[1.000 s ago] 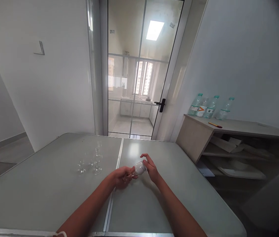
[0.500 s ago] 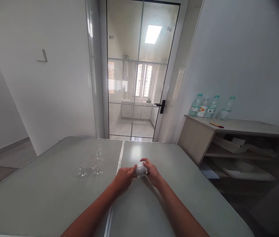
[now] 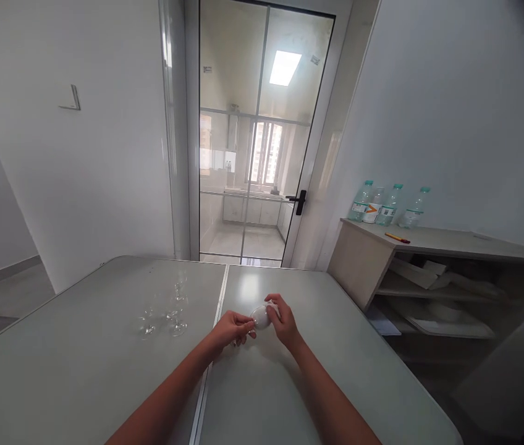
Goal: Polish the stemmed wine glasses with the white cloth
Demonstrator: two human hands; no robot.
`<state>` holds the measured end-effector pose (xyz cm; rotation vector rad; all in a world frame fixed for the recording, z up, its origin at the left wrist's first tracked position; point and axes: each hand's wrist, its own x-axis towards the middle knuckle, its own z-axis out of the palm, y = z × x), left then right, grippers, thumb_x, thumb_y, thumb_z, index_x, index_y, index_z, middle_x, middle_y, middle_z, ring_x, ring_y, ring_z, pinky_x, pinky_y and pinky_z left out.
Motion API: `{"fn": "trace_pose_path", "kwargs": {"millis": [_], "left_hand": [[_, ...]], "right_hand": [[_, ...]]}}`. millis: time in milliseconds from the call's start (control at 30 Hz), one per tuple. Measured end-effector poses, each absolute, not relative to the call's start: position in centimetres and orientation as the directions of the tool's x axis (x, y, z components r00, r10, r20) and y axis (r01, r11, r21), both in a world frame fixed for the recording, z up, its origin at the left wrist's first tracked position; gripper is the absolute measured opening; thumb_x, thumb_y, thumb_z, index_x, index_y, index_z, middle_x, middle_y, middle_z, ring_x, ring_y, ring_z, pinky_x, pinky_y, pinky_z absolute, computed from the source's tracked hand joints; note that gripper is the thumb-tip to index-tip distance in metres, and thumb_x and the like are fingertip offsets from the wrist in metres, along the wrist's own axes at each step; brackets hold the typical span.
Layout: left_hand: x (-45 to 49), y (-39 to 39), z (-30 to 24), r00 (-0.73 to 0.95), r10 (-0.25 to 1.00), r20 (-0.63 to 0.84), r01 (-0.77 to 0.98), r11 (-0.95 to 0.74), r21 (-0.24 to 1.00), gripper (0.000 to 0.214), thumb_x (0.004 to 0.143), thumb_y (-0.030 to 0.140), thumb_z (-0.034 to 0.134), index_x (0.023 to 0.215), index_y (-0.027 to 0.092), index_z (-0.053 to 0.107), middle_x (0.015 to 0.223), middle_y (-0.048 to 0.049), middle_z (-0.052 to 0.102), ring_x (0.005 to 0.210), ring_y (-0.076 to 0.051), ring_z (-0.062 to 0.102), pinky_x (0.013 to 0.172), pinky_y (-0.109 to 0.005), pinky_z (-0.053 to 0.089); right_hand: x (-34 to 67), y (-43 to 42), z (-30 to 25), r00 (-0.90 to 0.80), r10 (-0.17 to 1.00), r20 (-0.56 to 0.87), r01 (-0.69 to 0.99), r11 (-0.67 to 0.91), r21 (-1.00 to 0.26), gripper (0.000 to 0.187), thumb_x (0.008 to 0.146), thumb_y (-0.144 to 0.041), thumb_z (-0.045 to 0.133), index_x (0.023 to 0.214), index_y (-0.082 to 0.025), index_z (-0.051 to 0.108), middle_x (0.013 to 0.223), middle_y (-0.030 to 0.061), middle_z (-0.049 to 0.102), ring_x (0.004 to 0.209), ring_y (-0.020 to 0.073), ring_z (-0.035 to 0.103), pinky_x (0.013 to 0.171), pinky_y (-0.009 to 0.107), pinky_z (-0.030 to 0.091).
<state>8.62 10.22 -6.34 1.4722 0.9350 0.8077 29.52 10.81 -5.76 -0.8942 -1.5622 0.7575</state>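
Left hand (image 3: 231, 328) and right hand (image 3: 285, 322) poised close together, both bare.
The left forearm (image 3: 164, 389) and right forearm (image 3: 327, 389) slant inward from the lower edge; the left thumb (image 3: 245, 320) stretches rightward in a close pinch, while the right fingers (image 3: 279, 302) arch over toward the left hand, bent.

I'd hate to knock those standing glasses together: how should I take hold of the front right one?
Probably pinch the stem of the front right glass, just above its foot, coming from the right, the side of the left hand: it appears upright, and the other glasses stand behind it and to its left.
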Motion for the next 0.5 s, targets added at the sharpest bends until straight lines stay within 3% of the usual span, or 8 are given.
{"fn": "trace_pose_path", "kwargs": {"millis": [67,133,200,333,433,500], "left_hand": [[9.1,10.2,-6.5,0.359,0.933,0.041,0.081,-0.075,0.994,0.061,0.076,0.061,0.075,0.109,0.009,0.076,0.075,-0.0084,0.075,0.048,-0.01,0.054,0.047,-0.023,0.038],[9.6,10.1,-6.9,0.283,0.954,0.104,0.053,-0.124,0.991,0.067,0.076,0.056,0.076,0.124,0.01,0.07,0.086,-0.0096,0.078,0.056,-0.013,0.061,0.052,-0.024,0.042],[10.1,10.0,-7.4,0.255,0.95,0.179,0.005,-0.186,0.983,0.068,0.075,0.051,0.078,0.129,0.012,0.067,0.094,-0.0105,0.078,0.065,-0.016,0.067,0.059,-0.026,0.047],[10.9,9.6,-8.1,0.24,0.933,0.269,-0.009,-0.275,0.961,0.055,0.078,0.05,0.074,0.12,0.014,0.067,0.084,-0.007,0.076,0.06,-0.016,0.065,0.058,-0.027,0.048],[11.0,9.7,-8.3,0.145,0.945,0.292,0.059,-0.303,0.951,0.041,0.084,0.055,0.065,0.098,0.016,0.067,0.066,-0.0004,0.066,0.052,-0.013,0.056,0.054,-0.025,0.043],[10.9,10.1,-8.3,0.078,0.951,0.3,0.089,-0.307,0.948,0.043,0.086,0.06,0.06,0.087,0.017,0.064,0.062,0.0013,0.06,0.051,-0.012,0.053,0.053,-0.024,0.041]], "right_hand": [[29.6,11.3,-5.9,0.171,0.865,0.471,0.065,0.467,-0.882,0.037,0.093,-0.053,0.058,0.113,-0.023,0.061,0.073,-0.0034,0.054,0.065,0.0159,0.048,0.064,0.028,0.039],[29.6,12.0,-6.1,0.401,0.854,0.331,-0.125,0.409,-0.904,0.044,0.092,-0.057,0.059,0.122,-0.024,0.058,0.084,-0.0021,0.062,0.073,0.0162,0.056,0.068,0.027,0.043],[29.3,12.5,-6.3,0.44,0.877,0.195,-0.3,0.348,-0.888,0.046,0.087,-0.059,0.062,0.116,-0.023,0.061,0.089,-0.0006,0.066,0.076,0.0164,0.06,0.07,0.027,0.046],[27.5,12.4,-6.5,0.191,0.972,0.14,-0.414,0.209,-0.886,0.036,0.082,-0.055,0.068,0.086,-0.019,0.067,0.079,0.0047,0.069,0.069,0.0202,0.062,0.065,0.032,0.05],[26.1,11.8,-6.4,-0.107,0.989,0.105,-0.544,0.03,-0.838,0.033,0.084,-0.053,0.065,0.088,-0.02,0.068,0.085,0.0074,0.072,0.075,0.0236,0.064,0.068,0.038,0.053],[25.6,11.5,-6.4,-0.179,0.977,0.112,-0.57,-0.01,-0.822,0.032,0.083,-0.053,0.066,0.089,-0.021,0.067,0.087,0.0065,0.071,0.077,0.0238,0.064,0.071,0.039,0.054]]}}
